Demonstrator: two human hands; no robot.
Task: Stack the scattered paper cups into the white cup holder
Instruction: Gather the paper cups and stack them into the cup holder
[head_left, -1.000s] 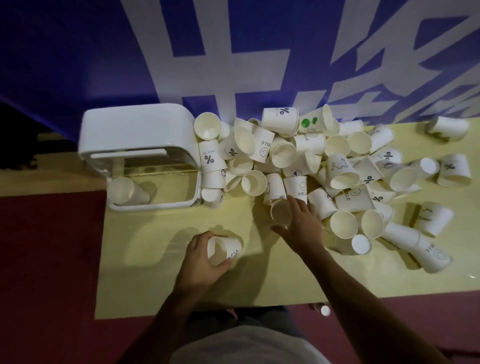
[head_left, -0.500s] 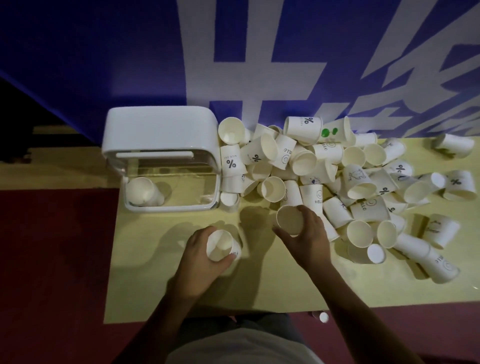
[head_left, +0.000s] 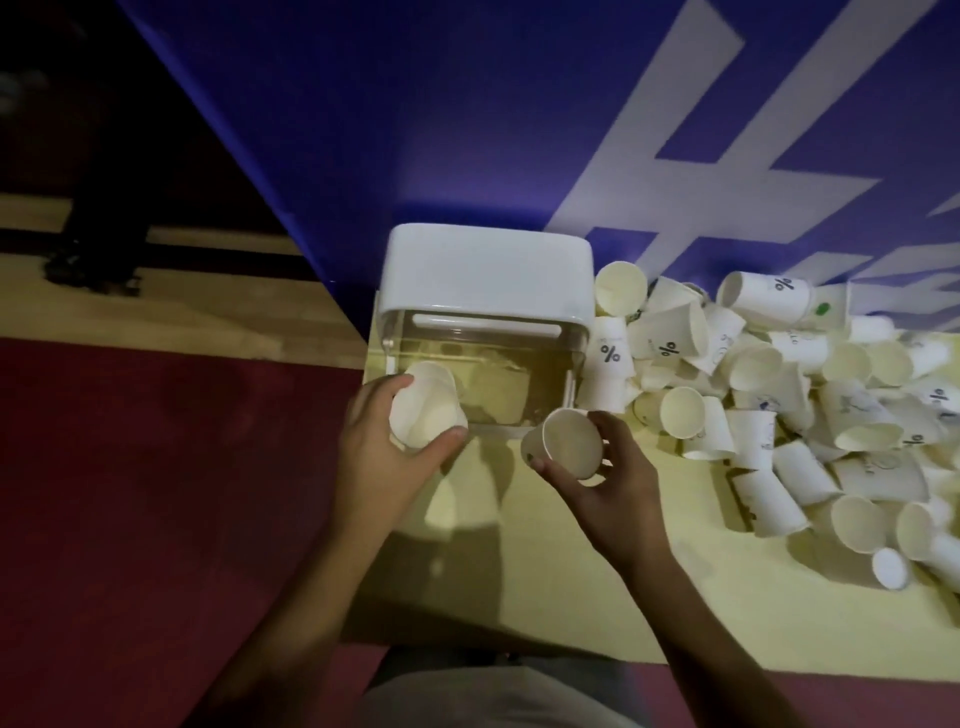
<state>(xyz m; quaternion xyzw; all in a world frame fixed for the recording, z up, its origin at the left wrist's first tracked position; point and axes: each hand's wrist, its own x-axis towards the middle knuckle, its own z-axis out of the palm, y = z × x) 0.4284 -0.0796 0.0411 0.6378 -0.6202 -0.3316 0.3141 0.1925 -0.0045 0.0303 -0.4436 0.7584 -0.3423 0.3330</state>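
Cups in both fists at the white cup holder (head_left: 488, 270), left hand (head_left: 384, 441) gripping a cup (head_left: 423, 415) at its clear front, right hand (head_left: 602, 478) clutching a second cup (head_left: 569, 441) just beside, nesting likely next.

The pile of cups (head_left: 810, 410) runs off the picture's right edge. The left hand (head_left: 384, 441) hides the holder's (head_left: 488, 270) front left corner.
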